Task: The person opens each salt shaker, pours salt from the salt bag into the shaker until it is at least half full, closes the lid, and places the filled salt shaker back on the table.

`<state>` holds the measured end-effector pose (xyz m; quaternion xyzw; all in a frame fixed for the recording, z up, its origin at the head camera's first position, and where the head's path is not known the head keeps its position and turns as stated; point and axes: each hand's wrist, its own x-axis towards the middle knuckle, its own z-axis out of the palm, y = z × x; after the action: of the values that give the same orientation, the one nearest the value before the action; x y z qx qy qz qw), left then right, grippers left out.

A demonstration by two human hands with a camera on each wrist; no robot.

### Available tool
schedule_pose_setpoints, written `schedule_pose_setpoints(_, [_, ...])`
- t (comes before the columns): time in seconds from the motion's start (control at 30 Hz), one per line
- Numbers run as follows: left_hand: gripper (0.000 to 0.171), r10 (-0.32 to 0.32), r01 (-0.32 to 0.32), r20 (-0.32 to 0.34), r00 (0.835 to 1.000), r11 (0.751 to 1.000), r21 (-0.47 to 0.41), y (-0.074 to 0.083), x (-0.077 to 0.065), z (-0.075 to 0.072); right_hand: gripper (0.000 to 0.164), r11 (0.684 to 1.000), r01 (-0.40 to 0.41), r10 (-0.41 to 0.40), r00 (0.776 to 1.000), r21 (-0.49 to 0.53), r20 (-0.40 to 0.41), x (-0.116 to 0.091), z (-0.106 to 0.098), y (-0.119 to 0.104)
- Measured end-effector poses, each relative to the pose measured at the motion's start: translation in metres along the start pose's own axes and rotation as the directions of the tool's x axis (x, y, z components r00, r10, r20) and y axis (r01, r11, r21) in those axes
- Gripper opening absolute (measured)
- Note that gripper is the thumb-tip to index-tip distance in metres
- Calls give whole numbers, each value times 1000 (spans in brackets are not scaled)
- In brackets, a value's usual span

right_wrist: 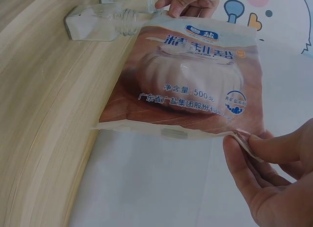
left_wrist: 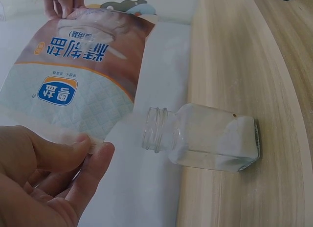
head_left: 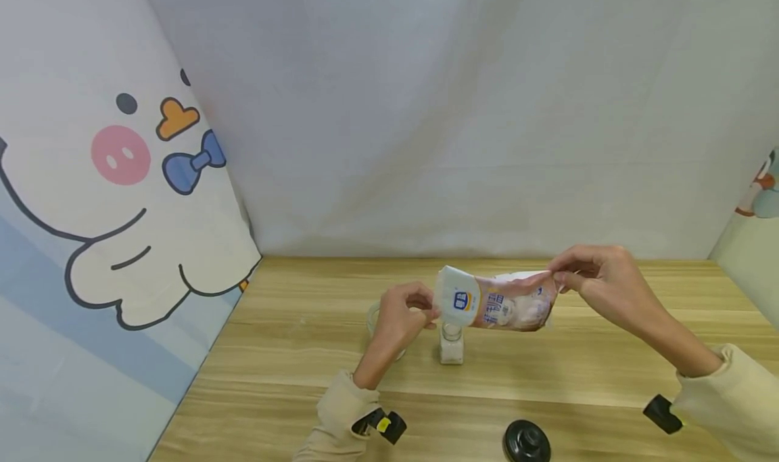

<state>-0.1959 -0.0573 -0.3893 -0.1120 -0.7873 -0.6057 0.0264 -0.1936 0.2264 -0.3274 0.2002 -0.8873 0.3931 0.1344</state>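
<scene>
A salt bag (head_left: 511, 304), pink-brown with a pale end, is held almost level above the table. My left hand (head_left: 398, 313) pinches a corner of its pale end between thumb and forefinger. The opposite end's upper corner is pinched by my right hand (head_left: 608, 287). Below the pale end stands a small square glass jar (head_left: 452, 352), upright, its threaded mouth close under the bag's corner. White salt (left_wrist: 239, 141) lies in the jar, seen through the glass in the left wrist view. The right wrist view shows the bag's printed front (right_wrist: 190, 75).
A second clear glass container (head_left: 372, 315) stands behind my left hand, partly hidden by it. Near the front of the wooden table (head_left: 274, 381) lies a round black lid (head_left: 527, 440) with a knob. A grey cloth wall (head_left: 426, 110) rises along the table's back edge.
</scene>
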Motion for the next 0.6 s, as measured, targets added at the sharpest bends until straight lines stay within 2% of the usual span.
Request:
schedule_pose_setpoints(0.1, [10,-2,2,6,1000,1000,-5,9,-3,-1,13,1000,3,-3,1000,2,-2,0,0,0])
schedule_pose_setpoints(0.33, [12,1,-1,0,1000,1000,13,-17,6,2,14,1000,17,-17,1000,-1,-2,0,-1,-2])
schedule_pose_setpoints(0.6, [13,-18,18,4,1000,1000,13,-20,8,2,15,999,25,-25,1000,22,1,0,-1,-2])
